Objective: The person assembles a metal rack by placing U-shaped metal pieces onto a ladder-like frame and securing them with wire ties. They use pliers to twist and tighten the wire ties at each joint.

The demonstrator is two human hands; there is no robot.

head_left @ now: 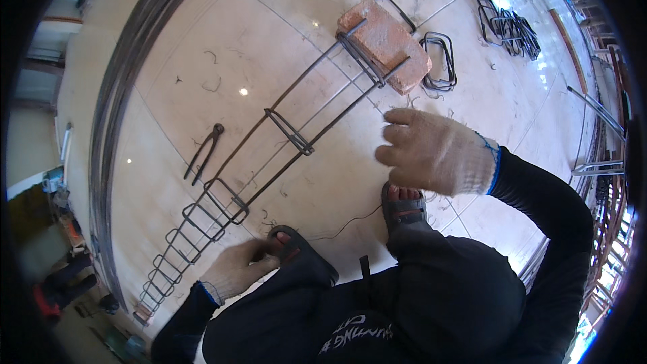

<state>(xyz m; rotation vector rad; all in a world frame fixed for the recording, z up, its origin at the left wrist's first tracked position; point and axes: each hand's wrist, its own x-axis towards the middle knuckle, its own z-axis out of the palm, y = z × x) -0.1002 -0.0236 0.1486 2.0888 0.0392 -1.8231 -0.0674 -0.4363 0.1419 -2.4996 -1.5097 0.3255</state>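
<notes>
the gloved right hand [435, 152] half-curls its fingers near the rebar cage [308, 149]; the gloved left hand [237, 269] loosely bends its own beside a sandal [309, 258]; any hold cannot be told.

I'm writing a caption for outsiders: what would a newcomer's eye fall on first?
Probably the long metal-bar frame, running diagonally across the pale floor from lower left to a reddish brick near the top. Next, the gloved right hand right of it, and dark pincers on its left.
</notes>
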